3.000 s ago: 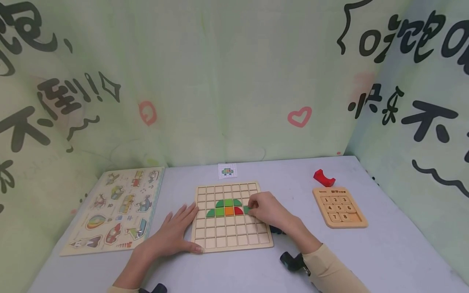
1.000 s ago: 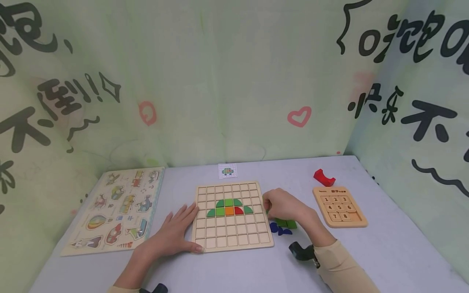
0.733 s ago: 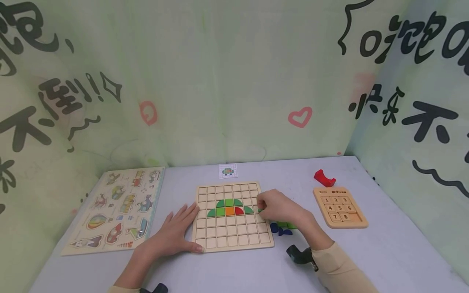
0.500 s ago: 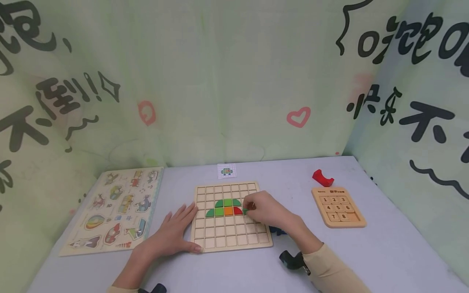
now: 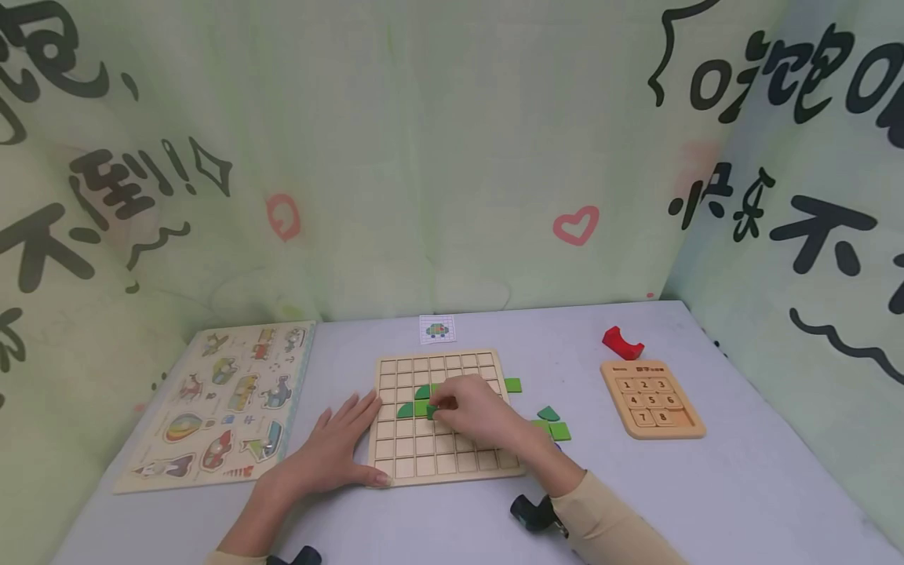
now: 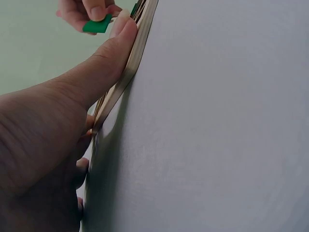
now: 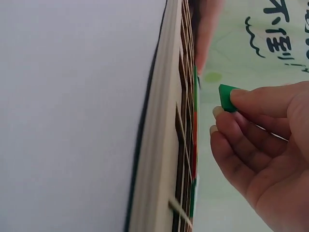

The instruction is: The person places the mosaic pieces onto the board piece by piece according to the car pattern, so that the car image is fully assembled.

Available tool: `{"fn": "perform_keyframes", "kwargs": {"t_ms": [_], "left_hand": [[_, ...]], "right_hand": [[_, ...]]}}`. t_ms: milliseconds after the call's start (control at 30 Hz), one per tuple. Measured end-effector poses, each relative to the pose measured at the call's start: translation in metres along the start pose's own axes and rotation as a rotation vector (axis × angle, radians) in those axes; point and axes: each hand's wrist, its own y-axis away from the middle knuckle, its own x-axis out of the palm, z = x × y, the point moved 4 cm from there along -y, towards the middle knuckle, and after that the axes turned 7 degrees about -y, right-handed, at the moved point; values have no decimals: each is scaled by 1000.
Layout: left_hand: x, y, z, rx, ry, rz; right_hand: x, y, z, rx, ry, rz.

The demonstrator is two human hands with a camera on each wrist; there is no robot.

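My left hand [image 5: 339,447] lies along the left edge of a wooden grid board [image 5: 452,464], fingers straight and thumb on its near left corner. Over the middle of the board, my right hand [image 5: 475,410] pinches a small dark green tile [image 7: 226,98] between thumb and fingers, held off the grid in the right wrist view. Left of that hand, a dark green quarter-round tile [image 5: 406,410] and a light green square tile [image 5: 421,407] sit in the grid. The right hand covers the other tiles in these rows in the head view.
Right of the board lie a green square [image 5: 514,385], a dark green quarter-round [image 5: 548,413] and more green squares [image 5: 560,431]. Beyond the board is a pattern card [image 5: 437,329]. A picture board [image 5: 219,404] stands left; a number board [image 5: 653,400] and red arch [image 5: 625,344] right.
A second ago my right hand was at the loose tiles right of the board; it has moved left over the grid with the green tile. The left hand has stayed put.
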Motion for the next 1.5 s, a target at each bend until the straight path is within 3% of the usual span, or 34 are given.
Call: {"fn": "perform_keyframes", "kwargs": {"t_ms": [300,667,867,1167,1500], "left_hand": [[1,0,-1,-1,-3,2],[0,-1,0,8,-5,-7],[-1,1,-1,19,4,-10],[-1,1,-1,10,14,-13],[0,0,1,10,8,-9]], "right_hand": [[18,-8,17,-36,10,-34],[33,-15,30,-107,257,-62],[41,-15,33,-139,372,-30],[45,-14,29,-78,261,101],[44,-14,26,-49,218,118]]}}
